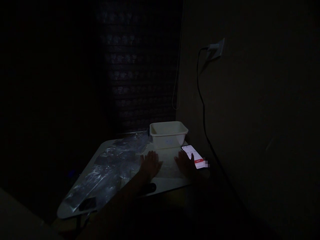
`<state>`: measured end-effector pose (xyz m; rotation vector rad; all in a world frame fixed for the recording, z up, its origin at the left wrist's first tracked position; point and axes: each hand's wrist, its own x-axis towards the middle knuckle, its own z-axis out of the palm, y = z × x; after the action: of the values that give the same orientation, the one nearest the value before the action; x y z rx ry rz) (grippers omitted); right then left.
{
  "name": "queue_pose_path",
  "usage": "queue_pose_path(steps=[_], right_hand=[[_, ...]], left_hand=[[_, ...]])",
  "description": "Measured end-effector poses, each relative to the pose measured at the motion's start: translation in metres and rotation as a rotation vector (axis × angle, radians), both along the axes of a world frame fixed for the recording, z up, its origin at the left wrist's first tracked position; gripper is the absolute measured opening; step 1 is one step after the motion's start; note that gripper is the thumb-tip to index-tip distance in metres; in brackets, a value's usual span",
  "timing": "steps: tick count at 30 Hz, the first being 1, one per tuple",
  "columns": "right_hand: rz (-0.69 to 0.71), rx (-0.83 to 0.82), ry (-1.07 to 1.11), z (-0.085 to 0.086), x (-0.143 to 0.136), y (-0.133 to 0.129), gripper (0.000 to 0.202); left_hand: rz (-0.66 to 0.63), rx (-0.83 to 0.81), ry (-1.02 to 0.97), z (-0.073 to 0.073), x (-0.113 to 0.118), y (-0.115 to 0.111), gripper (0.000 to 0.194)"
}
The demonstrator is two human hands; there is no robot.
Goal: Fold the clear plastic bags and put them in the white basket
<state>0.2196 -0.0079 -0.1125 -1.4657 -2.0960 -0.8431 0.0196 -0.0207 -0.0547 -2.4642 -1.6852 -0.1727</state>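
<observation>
My left hand lies flat near the front of a small white table, its fingers stretched out and nothing gripped. To its right, my right hand is also open, with its thumb and fingers apart. Between the hands is a faint, pale flat sheet, perhaps clear plastic; the dim light hides its edges. A lit phone with a red button on its screen lies beside my right hand, partly behind the thumb. Clear, crinkled plastic bags spread over the table left of my left hand.
A white plastic tub stands at the back of the table, beyond my hands. The table's front edge has a dark oval slot. On the right wall, a cable hangs from a plugged outlet. The room is very dark.
</observation>
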Motion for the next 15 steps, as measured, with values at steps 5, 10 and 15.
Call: queue_pose_path(steps=[5,10,15], right_hand=[[-0.056,-0.074,0.052,0.012,-0.003,0.001,0.037],[-0.033,-0.163,0.116,0.019,-0.008,-0.006,0.039],[-0.067,-0.153,0.091,0.019,-0.004,-0.004,0.038]], left_hand=[[-0.519,-0.033,0.169,0.022,0.006,-0.024,0.023],[-0.593,0.064,0.248,0.02,0.023,-0.042,0.016],[-0.589,0.084,0.298,0.014,0.028,-0.037,0.016]])
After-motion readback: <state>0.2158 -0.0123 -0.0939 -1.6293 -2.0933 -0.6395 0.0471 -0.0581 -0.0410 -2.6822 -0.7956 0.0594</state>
